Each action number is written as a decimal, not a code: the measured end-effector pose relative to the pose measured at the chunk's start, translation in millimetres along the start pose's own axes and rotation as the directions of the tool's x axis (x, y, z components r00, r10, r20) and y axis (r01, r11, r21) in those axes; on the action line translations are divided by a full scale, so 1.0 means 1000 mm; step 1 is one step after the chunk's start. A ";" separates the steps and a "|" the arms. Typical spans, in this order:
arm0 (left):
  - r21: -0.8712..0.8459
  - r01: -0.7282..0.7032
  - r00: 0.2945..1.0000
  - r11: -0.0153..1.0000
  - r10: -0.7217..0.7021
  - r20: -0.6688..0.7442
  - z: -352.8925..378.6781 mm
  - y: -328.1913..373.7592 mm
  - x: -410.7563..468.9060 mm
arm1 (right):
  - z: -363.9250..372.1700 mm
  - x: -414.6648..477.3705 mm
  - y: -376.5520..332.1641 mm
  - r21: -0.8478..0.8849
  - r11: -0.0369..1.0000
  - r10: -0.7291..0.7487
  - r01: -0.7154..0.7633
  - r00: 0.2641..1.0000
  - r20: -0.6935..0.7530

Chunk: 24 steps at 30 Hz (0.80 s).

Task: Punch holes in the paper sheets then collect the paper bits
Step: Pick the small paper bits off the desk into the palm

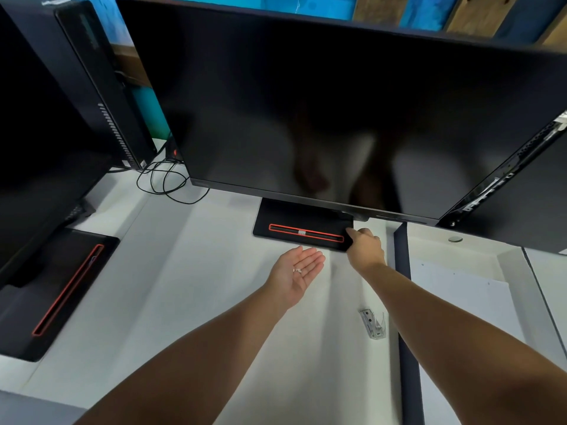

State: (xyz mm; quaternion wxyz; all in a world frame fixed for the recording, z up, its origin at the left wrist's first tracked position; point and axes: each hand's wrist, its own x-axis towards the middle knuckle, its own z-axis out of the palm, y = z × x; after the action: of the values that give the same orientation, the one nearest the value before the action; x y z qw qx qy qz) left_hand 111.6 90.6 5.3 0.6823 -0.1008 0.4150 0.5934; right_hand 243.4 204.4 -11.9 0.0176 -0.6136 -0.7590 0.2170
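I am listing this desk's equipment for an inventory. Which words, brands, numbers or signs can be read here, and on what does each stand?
No text here can be read with certainty.
The computer tower: faint vertical lettering on its glossy front strip, too blurred to read.
The stickers at the tower's foot: too small to read.
The monitor: a faint mark at its lower left bezel corner, too blurred to read.

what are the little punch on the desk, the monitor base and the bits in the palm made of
Hole punch: looks like bare silvery metal, going by its bright glints; a see-through part may be plastic. Monitor base: matte black, probably plastic, with a glossy red trim round its slot. Bits in the left hand: white and tiny, likely paper.
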 end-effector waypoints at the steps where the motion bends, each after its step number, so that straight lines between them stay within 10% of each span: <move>1: 0.009 0.004 1.000 1.000 -0.004 -0.004 0.000 -0.001 0.002 | -0.002 0.002 0.000 0.036 0.999 0.018 -0.017 1.000 -0.021; 9: 0.041 0.037 0.999 0.998 -0.035 -0.032 -0.004 -0.010 0.012 | 0.001 -0.020 -0.015 0.487 0.869 0.135 -0.087 0.989 -0.064; 24: 0.088 0.011 0.997 0.996 -0.004 -0.074 -0.016 -0.004 0.000 | 0.032 -0.086 -0.057 0.347 0.929 -0.105 0.132 0.990 -0.096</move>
State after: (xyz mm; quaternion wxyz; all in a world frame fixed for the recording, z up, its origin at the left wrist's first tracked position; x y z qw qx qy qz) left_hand 108.2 79.4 -6.2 0.6725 -0.0941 0.4654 0.5677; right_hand 202.7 105.0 -0.8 0.1690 -0.5613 -0.7423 0.3246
